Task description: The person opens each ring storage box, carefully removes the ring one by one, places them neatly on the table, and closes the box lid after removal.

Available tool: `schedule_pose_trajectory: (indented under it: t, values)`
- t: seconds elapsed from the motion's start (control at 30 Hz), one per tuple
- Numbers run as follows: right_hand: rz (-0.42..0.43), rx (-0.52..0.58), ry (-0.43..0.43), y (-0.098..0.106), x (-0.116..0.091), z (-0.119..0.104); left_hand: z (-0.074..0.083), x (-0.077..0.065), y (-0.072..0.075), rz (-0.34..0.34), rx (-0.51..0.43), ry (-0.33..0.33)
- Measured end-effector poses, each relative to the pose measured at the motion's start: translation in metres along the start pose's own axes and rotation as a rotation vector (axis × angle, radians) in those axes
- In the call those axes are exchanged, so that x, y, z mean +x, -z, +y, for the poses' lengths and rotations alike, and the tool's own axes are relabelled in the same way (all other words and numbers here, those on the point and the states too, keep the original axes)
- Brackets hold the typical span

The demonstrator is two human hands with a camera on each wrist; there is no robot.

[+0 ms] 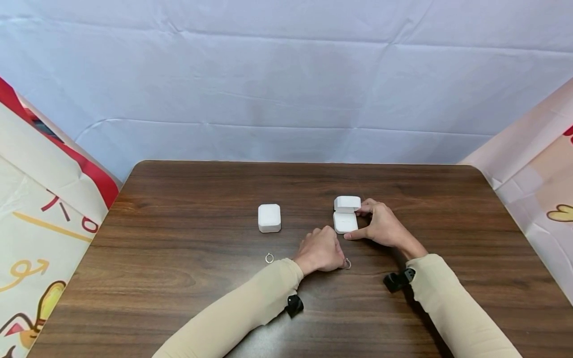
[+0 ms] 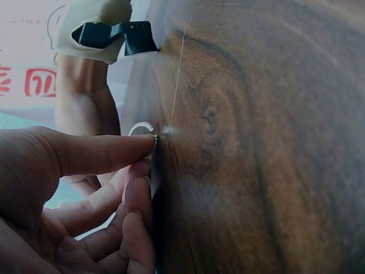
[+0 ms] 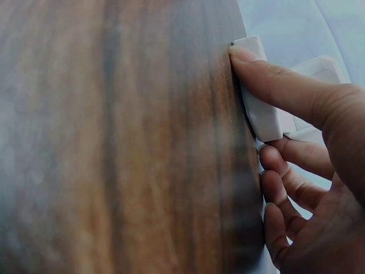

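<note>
My left hand (image 1: 320,248) pinches a silver ring (image 1: 347,264) between thumb and fingers, low over the table. In the left wrist view small stones run along the band of this ring (image 2: 141,125). My right hand (image 1: 382,226) grips a white ring box (image 1: 345,223) at its right side, thumb at the front and fingers behind. The box stands on the table with its lid raised. In the right wrist view the thumb presses the front of the box base (image 3: 262,117); part of the raised lid is hidden behind the hand.
A second white box (image 1: 269,218) stands shut to the left of the open one. Another ring (image 1: 269,258) lies in front of it, close to my left sleeve. Behind the wooden table (image 1: 201,184) hangs a pale cloth (image 1: 268,89).
</note>
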State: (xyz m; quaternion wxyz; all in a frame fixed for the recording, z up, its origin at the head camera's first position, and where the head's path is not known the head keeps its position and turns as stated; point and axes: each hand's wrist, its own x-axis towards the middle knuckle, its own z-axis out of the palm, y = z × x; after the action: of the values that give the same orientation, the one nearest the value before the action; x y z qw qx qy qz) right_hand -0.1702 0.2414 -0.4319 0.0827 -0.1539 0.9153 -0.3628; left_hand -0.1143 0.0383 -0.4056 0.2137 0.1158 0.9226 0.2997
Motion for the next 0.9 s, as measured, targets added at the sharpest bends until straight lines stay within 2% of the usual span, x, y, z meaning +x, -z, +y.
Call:
schedule_pose_trajectory:
  t: [0.9]
  values:
    - [0.008, 0.008, 0.003, -0.0010, -0.0001, 0.0004, -0.0009, 0.0009, -0.0020, 0.015, 0.018, -0.022]
